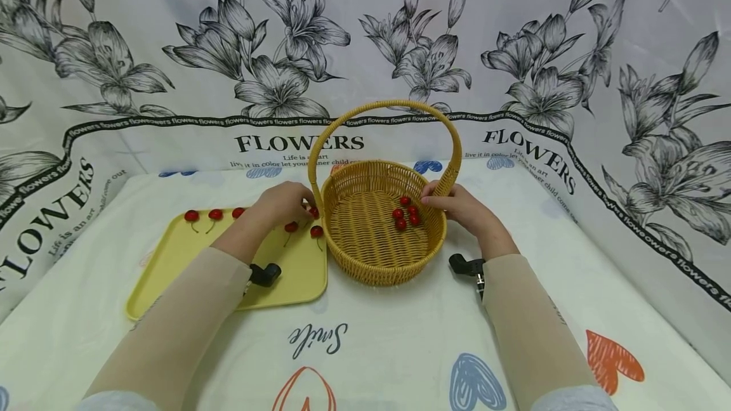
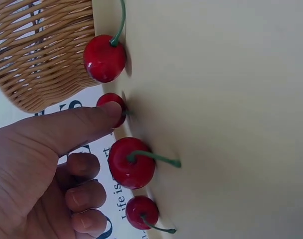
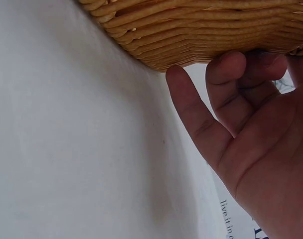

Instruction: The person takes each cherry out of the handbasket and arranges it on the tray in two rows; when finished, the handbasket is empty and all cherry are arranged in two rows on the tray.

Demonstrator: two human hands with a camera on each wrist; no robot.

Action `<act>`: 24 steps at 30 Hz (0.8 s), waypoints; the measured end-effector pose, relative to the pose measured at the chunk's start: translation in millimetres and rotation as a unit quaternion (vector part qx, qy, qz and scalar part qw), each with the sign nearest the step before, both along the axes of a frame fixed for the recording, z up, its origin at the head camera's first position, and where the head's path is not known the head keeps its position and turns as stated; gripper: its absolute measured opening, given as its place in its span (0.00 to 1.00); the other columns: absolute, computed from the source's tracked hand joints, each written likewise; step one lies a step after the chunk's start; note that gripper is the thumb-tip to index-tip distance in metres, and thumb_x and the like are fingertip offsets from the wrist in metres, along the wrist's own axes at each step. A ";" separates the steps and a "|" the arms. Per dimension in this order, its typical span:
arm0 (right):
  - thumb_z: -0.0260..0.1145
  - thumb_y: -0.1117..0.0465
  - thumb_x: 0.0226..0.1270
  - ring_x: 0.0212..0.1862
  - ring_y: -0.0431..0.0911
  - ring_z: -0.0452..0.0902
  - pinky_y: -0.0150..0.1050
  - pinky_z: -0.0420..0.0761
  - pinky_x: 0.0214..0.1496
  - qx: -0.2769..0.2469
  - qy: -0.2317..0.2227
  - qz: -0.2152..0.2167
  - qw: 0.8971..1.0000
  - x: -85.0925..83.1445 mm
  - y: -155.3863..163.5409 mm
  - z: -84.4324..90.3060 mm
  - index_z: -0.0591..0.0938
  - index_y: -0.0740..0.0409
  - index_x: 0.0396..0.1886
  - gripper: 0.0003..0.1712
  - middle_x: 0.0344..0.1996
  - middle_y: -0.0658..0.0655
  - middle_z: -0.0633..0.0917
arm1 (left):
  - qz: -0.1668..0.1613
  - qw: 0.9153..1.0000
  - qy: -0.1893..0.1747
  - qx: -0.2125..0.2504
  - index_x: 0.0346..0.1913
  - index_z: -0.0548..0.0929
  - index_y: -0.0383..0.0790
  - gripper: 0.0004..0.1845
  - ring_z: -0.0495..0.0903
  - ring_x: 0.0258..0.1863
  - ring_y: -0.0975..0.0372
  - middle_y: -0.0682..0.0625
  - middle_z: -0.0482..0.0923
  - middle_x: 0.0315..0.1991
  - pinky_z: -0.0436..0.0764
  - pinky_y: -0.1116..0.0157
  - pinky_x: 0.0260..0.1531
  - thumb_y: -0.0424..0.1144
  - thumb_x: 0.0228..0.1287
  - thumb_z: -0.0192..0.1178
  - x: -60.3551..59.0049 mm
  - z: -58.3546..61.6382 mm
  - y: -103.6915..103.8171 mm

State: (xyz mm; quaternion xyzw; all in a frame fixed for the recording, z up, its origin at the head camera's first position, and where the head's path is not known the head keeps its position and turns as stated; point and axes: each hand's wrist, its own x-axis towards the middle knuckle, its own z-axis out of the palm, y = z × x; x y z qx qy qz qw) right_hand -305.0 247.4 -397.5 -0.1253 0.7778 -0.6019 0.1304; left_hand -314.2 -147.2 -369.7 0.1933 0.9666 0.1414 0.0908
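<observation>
— So what are the hands on?

— Left hand [image 1: 282,203] is at the far right corner of the tray [image 1: 171,265], beside the basket [image 1: 382,259]. In the left wrist view one straight finger [image 2: 76,127] presses its tip on a cherry [image 2: 114,107]; the other fingers are curled into the palm. Whether a thumb pinches that cherry from the other side is hidden.

— And the right?

— Right hand [image 1: 459,208] lies against the basket's right wall, below the foot of the handle [image 1: 388,106]. In the right wrist view its fingers [image 3: 226,69] are loosely bent against the weave, one stretched down to the cloth [image 1: 371,347]. It grips nothing.

— Materials?

— Basket: round, tan wicker, tightly woven in ribbed rows, with one tall arched handle. Tray: smooth pale yellow, flat, with rounded corners and a low rim. Cherries: glossy red balls on thin green stems. Cloth: white, printed with hearts and the word "Smile".

— Count them.

— One basket, one tray. Four cherries in the basket [image 1: 405,211], clustered on the right side of its floor. On the tray the head view shows about six along the far edge; the hand covers part of the row, so the count is not sure.
</observation>
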 end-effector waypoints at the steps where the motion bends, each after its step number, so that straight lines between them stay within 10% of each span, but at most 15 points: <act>1: 0.66 0.57 0.74 0.59 0.57 0.76 0.52 0.76 0.61 0.000 0.000 0.001 1.000 -0.2 0.2 -0.6 0.77 0.66 0.53 0.18 0.56 0.66 0.79 | 0.000 1.000 0.003 0.000 0.50 0.91 0.46 0.11 0.79 0.46 0.54 0.48 0.85 0.49 0.78 0.52 0.51 0.41 0.65 0.72 0.0 -0.3 0.6; 16: 0.66 0.58 0.75 0.60 0.57 0.76 0.54 0.75 0.62 0.002 -0.004 -0.008 1.000 0.3 -0.7 0.1 0.77 0.66 0.53 0.17 0.57 0.65 0.80 | 0.018 1.000 0.011 -0.011 0.50 0.89 0.43 0.15 0.78 0.40 0.55 0.48 0.84 0.47 0.78 0.54 0.45 0.47 0.65 0.71 1.6 2.0 0.5; 24: 0.65 0.58 0.75 0.60 0.57 0.76 0.54 0.75 0.62 0.003 -0.004 -0.006 1.000 0.3 -1.2 0.0 0.77 0.67 0.55 0.18 0.57 0.65 0.80 | 0.036 0.993 0.047 0.101 0.56 0.86 0.38 0.19 0.76 0.36 0.52 0.41 0.80 0.44 0.76 0.53 0.37 0.48 0.71 0.66 14.2 28.4 -19.4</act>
